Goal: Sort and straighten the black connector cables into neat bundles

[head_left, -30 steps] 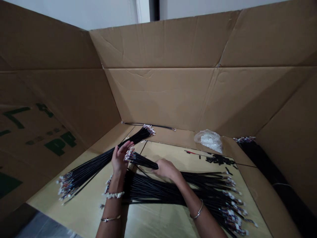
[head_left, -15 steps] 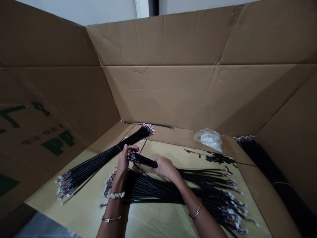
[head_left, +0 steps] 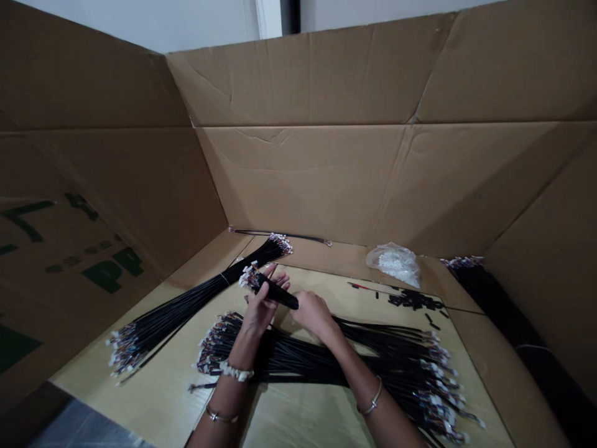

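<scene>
A bunch of black cables with white connectors at its end is lifted over the table. My right hand is closed in a fist around it. Just behind the connectors, my left hand cradles the same bunch, thumb on top and fingers curled beneath. Below my hands a wide pile of black cables lies across the table, with white connectors and coloured wires at both ends. To the left rests another cable bundle, tied round its middle.
Cardboard walls enclose the table at the back and sides. A clear bag of small white parts sits at the back right, near scattered black tube pieces. A thick cable bundle lies along the right. Several loose cables lie at the back.
My left hand has moved right, from the connector tips to behind them, and now supports the bunch from below. The connector end shows more fully. My right hand has barely moved.
</scene>
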Motion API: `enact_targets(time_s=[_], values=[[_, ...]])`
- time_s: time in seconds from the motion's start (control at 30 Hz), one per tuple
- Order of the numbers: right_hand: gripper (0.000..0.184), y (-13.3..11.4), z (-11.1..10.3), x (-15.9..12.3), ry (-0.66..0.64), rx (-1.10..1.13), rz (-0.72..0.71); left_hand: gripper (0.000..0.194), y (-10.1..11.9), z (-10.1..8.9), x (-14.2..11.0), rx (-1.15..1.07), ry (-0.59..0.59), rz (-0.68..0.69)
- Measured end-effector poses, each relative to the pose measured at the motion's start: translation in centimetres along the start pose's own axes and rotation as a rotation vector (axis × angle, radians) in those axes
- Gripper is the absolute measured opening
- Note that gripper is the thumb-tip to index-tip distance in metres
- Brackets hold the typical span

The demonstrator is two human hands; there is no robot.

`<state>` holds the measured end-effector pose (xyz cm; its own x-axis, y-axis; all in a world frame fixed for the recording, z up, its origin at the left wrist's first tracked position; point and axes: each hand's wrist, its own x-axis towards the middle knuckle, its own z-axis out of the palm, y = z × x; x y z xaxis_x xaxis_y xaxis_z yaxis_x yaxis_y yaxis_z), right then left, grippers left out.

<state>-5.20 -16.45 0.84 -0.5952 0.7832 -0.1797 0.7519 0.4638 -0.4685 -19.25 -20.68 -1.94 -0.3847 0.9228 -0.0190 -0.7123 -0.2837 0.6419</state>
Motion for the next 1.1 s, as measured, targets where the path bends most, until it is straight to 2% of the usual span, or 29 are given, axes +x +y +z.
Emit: enact_targets(time_s=[0.07, 0.17, 0.27, 0.43, 0.5, 0.63, 0.8, 1.1], values=[[0.029, -0.1, 0.4, -0.1, -0.032, -0.012, -0.027, 0.025, -0.5, 0.4, 0.0, -0.042, -0.013, 0.003], [0.032, -0.1, 1.2, -0.1, -0.108, -0.014, -0.047, 0.046, -0.1, 0.4, 0.1, -0.101, -0.009, 0.036], [0.036, -0.3, 1.8, 0.2, -0.138, 0.011, -0.042, 0.051, 0.7, 0.5, 0.2, -0.095, 0.013, 0.056], [0.041, -0.8, 2.2, 0.3, -0.139, 0.031, -0.043, 0.032, 2.3, 0.3, 0.4, -0.075, 0.191, 0.078], [0.041, -0.9, 2.2, 0.3, -0.150, 0.014, -0.020, 0.025, 2.7, -0.1, 0.5, -0.036, 0.232, 0.040], [0.041, -0.8, 2.6, 0.4, -0.174, 0.007, 0.004, 0.030, 3.0, -1.0, 0.8, 0.085, 0.245, -0.027], [0.038, -0.4, 3.2, 1.0, -0.207, 0.040, 0.000, 0.037, 2.6, -1.0, 0.9, 0.121, 0.246, -0.010], [0.039, -0.1, 3.3, 1.1, -0.186, 0.086, -0.028, 0.029, 2.6, -0.8, 0.8, 0.119, 0.206, 0.028]])
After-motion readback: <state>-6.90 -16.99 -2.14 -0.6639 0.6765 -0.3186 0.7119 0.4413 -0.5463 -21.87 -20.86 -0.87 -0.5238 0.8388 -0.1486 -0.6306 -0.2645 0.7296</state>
